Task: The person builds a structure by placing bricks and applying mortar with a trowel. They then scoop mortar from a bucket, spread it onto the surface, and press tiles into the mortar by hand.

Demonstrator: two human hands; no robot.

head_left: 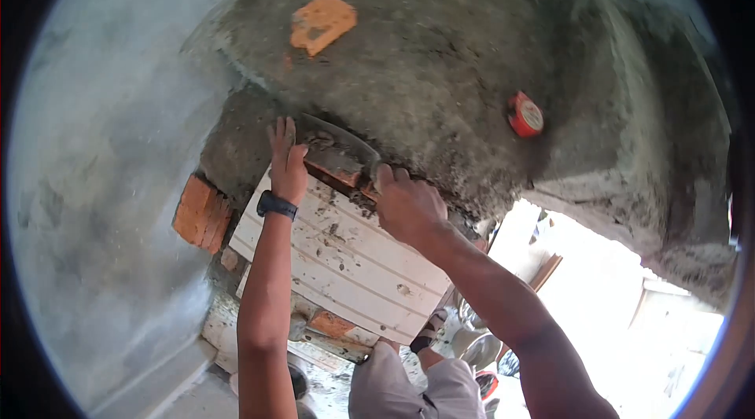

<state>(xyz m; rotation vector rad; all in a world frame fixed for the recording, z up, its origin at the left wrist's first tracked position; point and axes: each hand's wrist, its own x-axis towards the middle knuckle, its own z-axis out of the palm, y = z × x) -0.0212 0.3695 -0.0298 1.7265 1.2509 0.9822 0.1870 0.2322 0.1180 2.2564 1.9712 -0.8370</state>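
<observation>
My right hand (409, 203) is closed around the handle of a trowel (350, 140), whose thin metal blade points left along the back of a mortar-smeared brick (334, 166). Wet mortar lies on and behind that brick. At the brick's left end, my left hand (287, 163) is open, fingers stretched forward and thumb near the brick; exact contact is hard to make out. A dark watch sits on the left wrist. Just below both hands is a white ribbed panel (354, 254) spattered with mortar.
On the grey mortared surface (425, 65) lie a broken orange brick piece (322, 24) and a red tape measure (524, 115). Another brick (201, 213) stands by the left wall (118, 144). A metal bucket (476, 348) is on the floor near my feet, lower right.
</observation>
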